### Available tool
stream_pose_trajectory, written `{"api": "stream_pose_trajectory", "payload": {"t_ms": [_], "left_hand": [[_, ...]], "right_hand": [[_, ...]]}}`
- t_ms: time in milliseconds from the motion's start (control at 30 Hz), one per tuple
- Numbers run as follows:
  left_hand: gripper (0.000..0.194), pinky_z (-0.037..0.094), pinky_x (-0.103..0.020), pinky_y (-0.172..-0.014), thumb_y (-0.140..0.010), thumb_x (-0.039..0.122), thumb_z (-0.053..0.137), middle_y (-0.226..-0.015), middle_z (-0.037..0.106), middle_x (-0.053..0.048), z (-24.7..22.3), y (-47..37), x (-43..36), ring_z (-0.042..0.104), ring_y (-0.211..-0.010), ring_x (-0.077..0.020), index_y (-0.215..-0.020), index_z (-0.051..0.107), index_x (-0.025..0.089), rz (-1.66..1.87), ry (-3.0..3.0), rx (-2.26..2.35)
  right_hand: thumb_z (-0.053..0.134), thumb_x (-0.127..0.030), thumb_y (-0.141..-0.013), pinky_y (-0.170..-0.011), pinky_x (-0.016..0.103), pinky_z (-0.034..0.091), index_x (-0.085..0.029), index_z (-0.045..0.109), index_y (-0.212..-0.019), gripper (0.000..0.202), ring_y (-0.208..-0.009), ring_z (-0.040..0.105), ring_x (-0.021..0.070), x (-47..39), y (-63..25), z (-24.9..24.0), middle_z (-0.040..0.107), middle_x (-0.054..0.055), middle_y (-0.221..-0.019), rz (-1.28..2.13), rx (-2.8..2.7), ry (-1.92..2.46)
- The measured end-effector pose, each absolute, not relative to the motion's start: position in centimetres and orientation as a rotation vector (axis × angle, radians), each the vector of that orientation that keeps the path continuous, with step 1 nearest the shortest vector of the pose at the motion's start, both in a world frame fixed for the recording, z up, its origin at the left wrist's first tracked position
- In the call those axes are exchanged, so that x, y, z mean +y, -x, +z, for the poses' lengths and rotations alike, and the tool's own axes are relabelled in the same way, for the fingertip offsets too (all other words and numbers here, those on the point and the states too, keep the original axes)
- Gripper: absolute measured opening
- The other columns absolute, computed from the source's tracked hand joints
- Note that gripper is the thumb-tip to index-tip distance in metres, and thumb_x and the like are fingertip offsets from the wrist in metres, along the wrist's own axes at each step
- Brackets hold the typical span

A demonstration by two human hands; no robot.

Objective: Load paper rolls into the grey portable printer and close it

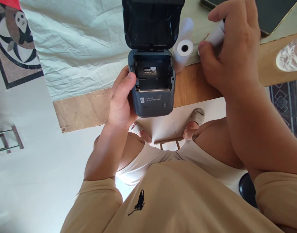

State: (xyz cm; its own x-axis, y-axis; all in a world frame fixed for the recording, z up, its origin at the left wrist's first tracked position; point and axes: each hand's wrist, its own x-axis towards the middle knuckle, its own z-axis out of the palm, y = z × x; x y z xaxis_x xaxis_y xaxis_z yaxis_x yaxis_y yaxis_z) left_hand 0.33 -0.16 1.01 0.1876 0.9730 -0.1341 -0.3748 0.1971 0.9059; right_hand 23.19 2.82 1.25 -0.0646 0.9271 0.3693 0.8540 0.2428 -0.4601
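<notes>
My left hand (123, 97) is wrapped round the left side of a dark blue portable label printer (152, 105). The printer's black lid (152, 24) stands wide open and its paper bay shows no roll inside. Over at the right, my right hand (232, 48) grips a white paper roll (215, 35) between thumb and fingers, and part of that roll is hidden by the hand. Between the printer and my right hand, another white paper roll (184, 51) stands on end, its dark core facing up. Behind it is a further white roll (187, 27).
A pale green cloth (82, 42) covers much of the wooden table (82, 110). A dark flat device (274, 14) lies at the back right, with a clear plastic item (290, 56) at the right edge. Below are my legs and slippered feet (194, 121).
</notes>
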Motion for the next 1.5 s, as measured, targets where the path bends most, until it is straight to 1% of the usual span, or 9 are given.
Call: {"api": "stream_pose_trajectory", "payload": {"t_ms": [167,267,400,533,767,900,1000,1267,1500], "left_hand": [[0.024,0.058,-0.038,-0.081,-0.085,0.047,0.057,-0.099,0.073,0.000,1.1,-0.1,-0.1,0.068,-0.103,-0.0259,-0.094,0.070,0.029,1.121,-0.854,0.900],[0.023,0.057,-0.039,-0.082,-0.085,0.047,0.058,-0.098,0.073,-0.001,1.0,-0.1,-0.1,0.069,-0.102,-0.0261,-0.092,0.070,0.030,1.122,-0.858,0.890],[0.020,0.057,-0.039,-0.086,-0.087,0.044,0.056,-0.099,0.073,0.000,1.0,-0.1,-0.1,0.068,-0.109,-0.0253,-0.091,0.067,0.028,1.141,-0.858,0.867],[0.022,0.057,-0.039,-0.086,-0.088,0.046,0.054,-0.099,0.073,0.001,1.1,-0.1,-0.2,0.067,-0.112,-0.0261,-0.092,0.068,0.029,1.125,-0.866,0.897],[0.023,0.057,-0.038,-0.087,-0.087,0.044,0.057,-0.099,0.073,-0.001,0.8,-0.2,-0.1,0.067,-0.113,-0.0258,-0.094,0.069,0.026,1.160,-0.833,0.860],[0.027,0.056,-0.038,-0.092,-0.088,0.046,0.055,-0.096,0.073,0.001,0.5,-0.4,-0.1,0.069,-0.107,-0.0238,-0.096,0.068,0.024,1.190,-0.825,0.854],[0.028,0.055,-0.038,-0.097,-0.089,0.045,0.054,-0.094,0.073,0.002,0.4,-0.4,-0.1,0.069,-0.108,-0.0221,-0.096,0.068,0.022,1.196,-0.819,0.841],[0.027,0.056,-0.041,-0.091,-0.088,0.047,0.054,-0.100,0.069,-0.003,0.6,-0.3,-0.1,0.066,-0.116,-0.0276,-0.096,0.066,0.023,1.166,-0.866,0.862],[0.029,0.056,-0.041,-0.093,-0.088,0.049,0.053,-0.100,0.068,-0.004,0.7,-0.3,0.0,0.065,-0.117,-0.0279,-0.097,0.065,0.024,1.145,-0.883,0.894]], "right_hand": [[0.057,-0.008,-0.068,-0.107,0.047,0.043,-0.014,0.062,-0.116,0.049,-0.122,0.050,0.0305,3.3,-23.7,0.9,0.052,0.020,-0.118,0.082,-1.834,1.735],[0.058,-0.010,-0.068,-0.097,0.047,0.047,-0.013,0.061,-0.118,0.051,-0.113,0.053,0.0304,3.5,-23.9,0.6,0.054,0.021,-0.117,0.106,-1.831,1.711],[0.054,-0.002,-0.057,-0.085,0.040,0.053,-0.012,0.054,-0.122,0.066,-0.112,0.056,0.0281,3.6,-24.2,0.3,0.057,0.015,-0.122,0.134,-1.841,1.414],[0.044,0.006,-0.056,-0.091,0.039,0.051,-0.018,0.055,-0.120,0.069,-0.111,0.058,0.0237,3.5,-23.9,0.2,0.061,0.009,-0.120,0.134,-1.901,1.436],[0.058,-0.008,-0.069,-0.079,0.035,0.052,-0.023,0.061,-0.114,0.047,-0.097,0.057,0.0196,3.5,-23.4,0.3,0.056,0.011,-0.114,0.198,-1.818,1.659],[0.052,0.002,-0.063,-0.092,0.037,0.052,-0.023,0.053,-0.123,0.065,-0.111,0.058,0.0214,3.4,-23.5,0.2,0.059,0.006,-0.125,0.212,-1.827,1.490],[0.041,0.009,-0.059,-0.090,0.036,0.051,-0.023,0.051,-0.123,0.072,-0.107,0.061,0.0198,3.4,-23.4,0.2,0.062,0.005,-0.123,0.266,-1.833,1.432],[0.053,-0.003,-0.067,-0.069,0.030,0.047,-0.022,0.061,-0.111,0.048,-0.104,0.054,0.0202,3.3,-23.1,0.0,0.052,0.013,-0.112,0.148,-1.815,1.566],[0.046,0.004,-0.060,-0.075,0.032,0.049,-0.024,0.052,-0.110,0.058,-0.104,0.057,0.0201,3.5,-23.5,-0.2,0.059,0.006,-0.115,0.124,-1.835,1.527]]}}
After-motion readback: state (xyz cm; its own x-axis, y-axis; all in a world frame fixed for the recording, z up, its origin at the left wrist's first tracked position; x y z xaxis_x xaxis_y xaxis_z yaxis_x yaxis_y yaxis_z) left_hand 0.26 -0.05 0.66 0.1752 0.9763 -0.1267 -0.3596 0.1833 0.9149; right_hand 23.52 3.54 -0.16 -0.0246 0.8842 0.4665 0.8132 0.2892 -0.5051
